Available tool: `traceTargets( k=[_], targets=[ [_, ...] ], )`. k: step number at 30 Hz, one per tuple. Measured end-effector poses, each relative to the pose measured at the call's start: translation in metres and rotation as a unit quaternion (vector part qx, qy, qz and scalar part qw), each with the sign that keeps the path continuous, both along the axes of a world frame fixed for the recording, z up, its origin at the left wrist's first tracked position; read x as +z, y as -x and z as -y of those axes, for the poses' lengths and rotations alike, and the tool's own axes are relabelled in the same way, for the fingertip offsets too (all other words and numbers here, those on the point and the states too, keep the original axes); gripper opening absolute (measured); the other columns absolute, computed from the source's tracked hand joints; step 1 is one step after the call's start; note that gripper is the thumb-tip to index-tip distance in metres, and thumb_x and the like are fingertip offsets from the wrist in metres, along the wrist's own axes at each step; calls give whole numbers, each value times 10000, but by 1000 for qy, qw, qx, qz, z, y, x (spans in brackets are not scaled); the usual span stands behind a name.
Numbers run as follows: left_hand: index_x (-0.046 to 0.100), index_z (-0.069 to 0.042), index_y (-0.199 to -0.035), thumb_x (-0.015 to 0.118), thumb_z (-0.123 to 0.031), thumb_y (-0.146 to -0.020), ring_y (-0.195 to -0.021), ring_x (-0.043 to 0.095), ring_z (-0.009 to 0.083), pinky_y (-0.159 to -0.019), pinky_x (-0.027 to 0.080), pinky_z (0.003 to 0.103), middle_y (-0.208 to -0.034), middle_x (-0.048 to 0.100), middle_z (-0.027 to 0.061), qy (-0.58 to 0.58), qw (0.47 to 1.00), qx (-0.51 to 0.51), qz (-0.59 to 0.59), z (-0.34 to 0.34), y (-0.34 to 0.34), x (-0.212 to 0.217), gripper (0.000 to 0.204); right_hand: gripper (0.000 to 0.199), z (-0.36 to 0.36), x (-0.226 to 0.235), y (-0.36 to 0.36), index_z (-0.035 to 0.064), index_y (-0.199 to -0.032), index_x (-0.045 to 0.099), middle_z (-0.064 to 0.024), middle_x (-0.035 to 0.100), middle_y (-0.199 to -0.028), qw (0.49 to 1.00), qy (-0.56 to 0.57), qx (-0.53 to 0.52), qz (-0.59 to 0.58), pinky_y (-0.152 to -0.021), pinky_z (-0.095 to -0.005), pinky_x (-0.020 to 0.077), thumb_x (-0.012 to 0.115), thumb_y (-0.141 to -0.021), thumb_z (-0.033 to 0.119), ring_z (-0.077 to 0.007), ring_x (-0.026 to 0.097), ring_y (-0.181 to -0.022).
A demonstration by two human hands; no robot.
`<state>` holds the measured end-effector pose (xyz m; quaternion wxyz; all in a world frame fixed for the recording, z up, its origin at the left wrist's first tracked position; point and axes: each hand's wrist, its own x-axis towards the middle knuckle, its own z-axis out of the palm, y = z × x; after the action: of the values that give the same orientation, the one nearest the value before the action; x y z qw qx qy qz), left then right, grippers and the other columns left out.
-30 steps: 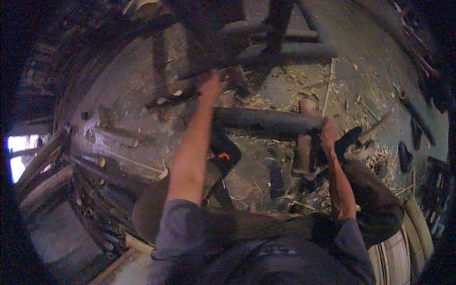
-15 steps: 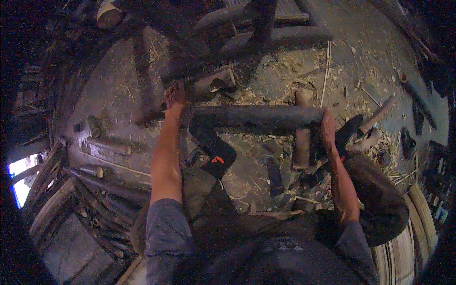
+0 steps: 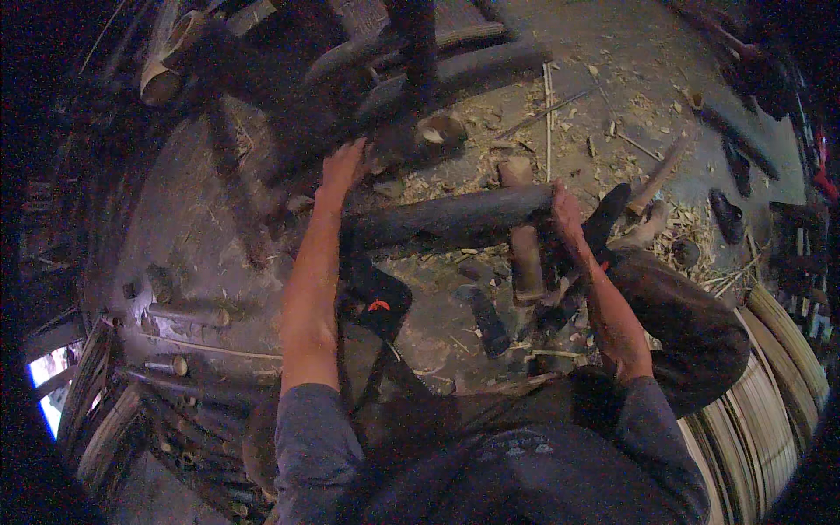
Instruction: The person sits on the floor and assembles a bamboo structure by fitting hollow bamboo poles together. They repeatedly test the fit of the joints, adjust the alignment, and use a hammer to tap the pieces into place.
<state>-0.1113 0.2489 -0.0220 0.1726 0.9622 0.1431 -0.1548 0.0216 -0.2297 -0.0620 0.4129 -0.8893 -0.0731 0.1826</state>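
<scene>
Dark log (image 3: 451, 214) lies crosswise at 12 o'clock; right hand (image 3: 569, 210) against its 3 o'clock end, grip unclear. Left hand (image 3: 346, 164), 11 o'clock, beside cut piece (image 3: 451, 131); fingers partly lost in shadow, can't tell hold. Both shifted toward 3 o'clock, so the piece is probably being repositioned.

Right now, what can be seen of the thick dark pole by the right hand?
The dark grey pole is thick and rounded, wood or bamboo by its look. It slants slightly, right end higher in the picture, crossing over a shorter brown piece. The right hand appears to touch its right end; its left end is unclear beside the left forearm.
</scene>
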Motion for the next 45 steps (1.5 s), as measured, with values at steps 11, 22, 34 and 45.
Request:
traceTargets(
  k=[11,22,34,45],
  targets=[
    [209,-133,-1440,792,-368,-624,-1315,288,386,-1032,264,594,-1442,281,143,-288,954,68,44,36,-9,-22,1030,550,-1,8,5,-35,-887,532,-126,555,-727,999,36,-34,12,-668,-407,396,254,-967,433,-263,515,-672],
    [313,-87,-1390,856,-222,-503,-1167,481,384,-951,426,439,-1274,492,214,3,1000,1,7,-8,-17,-42,1049,540,-22,58,20,-11,-918,559,-114,589,-802,993,-63,-48,-83,-687,-374,431,266,-971,440,-233,541,-718],
    [527,-32,-1145,837,-222,-537,-1011,584,369,-826,481,446,-1064,612,212,27,999,29,33,6,-21,-37,709,557,-13,49,12,-24,-935,563,-155,597,-826,993,19,-67,-90,-717,-411,412,261,-959,444,-293,552,-766],
    [447,-62,-1266,771,-437,-639,-1158,481,371,-986,375,430,-1220,543,177,69,961,6,267,82,-23,0,799,618,11,5,1,-28,-911,580,-183,569,-669,997,71,-24,23,-629,-440,439,238,-954,486,-358,584,-700]
  ],
)
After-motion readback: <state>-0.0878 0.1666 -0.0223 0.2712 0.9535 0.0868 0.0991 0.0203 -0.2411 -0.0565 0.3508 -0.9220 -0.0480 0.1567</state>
